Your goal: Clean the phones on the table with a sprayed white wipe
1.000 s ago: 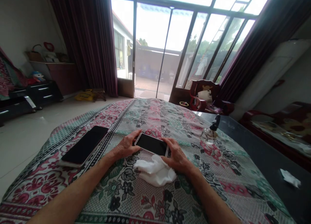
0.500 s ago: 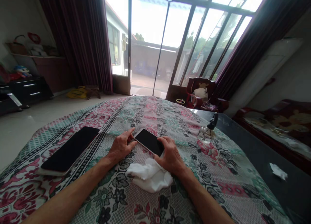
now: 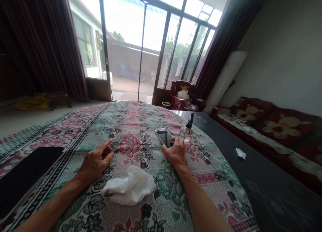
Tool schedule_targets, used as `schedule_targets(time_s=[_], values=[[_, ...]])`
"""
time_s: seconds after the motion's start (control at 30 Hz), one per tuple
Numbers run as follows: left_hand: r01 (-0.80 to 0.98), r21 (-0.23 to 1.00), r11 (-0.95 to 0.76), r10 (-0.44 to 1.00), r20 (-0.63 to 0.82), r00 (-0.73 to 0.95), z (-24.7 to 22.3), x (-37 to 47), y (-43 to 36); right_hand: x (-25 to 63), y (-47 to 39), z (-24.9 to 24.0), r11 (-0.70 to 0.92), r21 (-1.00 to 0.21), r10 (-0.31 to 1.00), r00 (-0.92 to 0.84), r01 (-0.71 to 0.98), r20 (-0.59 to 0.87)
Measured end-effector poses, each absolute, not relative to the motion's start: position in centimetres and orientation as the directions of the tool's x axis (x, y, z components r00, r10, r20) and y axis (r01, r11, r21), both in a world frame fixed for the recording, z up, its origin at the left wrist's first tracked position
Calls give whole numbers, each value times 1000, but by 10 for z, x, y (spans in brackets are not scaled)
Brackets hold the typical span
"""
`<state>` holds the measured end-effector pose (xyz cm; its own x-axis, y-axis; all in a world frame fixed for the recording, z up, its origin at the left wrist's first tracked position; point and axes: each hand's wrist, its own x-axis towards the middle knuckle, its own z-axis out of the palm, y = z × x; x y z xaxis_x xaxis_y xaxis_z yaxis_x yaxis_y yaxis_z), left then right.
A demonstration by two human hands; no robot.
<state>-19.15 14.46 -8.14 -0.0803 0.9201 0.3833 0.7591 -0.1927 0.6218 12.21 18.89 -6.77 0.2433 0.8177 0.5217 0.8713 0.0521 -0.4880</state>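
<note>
A white-framed phone with a dark screen [image 3: 163, 136] lies to the right of the middle of the patterned cloth [image 3: 130, 116]. My right hand [image 3: 176, 151] grips its near end, thumb on the left edge and fingers on the right. My left hand [image 3: 94, 159] rests on the cloth with nothing in it, its fingers apart. Between my forearms is a crumpled white tissue [image 3: 132, 186]. A larger dark phone-like device [image 3: 27, 178] lies at the far left. Just beyond my right hand stands a clear spray bottle with a black nozzle [image 3: 186, 132].
A dark table surface [image 3: 226, 151] shows on the right, with a small white tissue [image 3: 240, 153] on it. Behind it are a red sofa [image 3: 271, 124] and a wooden chair [image 3: 184, 94]. Glass doors [image 3: 125, 50] stand ahead, and a yellow bag [image 3: 32, 101] lies on the floor at left.
My right hand has moved the phone right and away, close to the spray bottle. My left hand is now apart from the phone. The view has turned to the right.
</note>
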Motion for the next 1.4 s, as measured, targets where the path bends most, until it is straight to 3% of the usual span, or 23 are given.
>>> schedule_targets(time_s=[0.1,0.33,1.0,1.27,1.4], values=[[776,597,-205,918,393,-59,-82,-192,145,128,189,-68,-68,-467,844,300,882,444],[795,556,-243,914,406,-5,-86,-196,146,128,184,-65,-77,-460,888,271,885,373],[800,559,-217,918,395,-26,-79,-193,144,130,187,-69,-80,-438,846,294,895,445],[784,568,-251,909,416,-11,-79,-189,142,134,190,-72,-65,-343,855,229,937,465],[772,577,-265,898,439,-20,-75,-184,139,128,190,-69,-64,-325,796,244,944,553]])
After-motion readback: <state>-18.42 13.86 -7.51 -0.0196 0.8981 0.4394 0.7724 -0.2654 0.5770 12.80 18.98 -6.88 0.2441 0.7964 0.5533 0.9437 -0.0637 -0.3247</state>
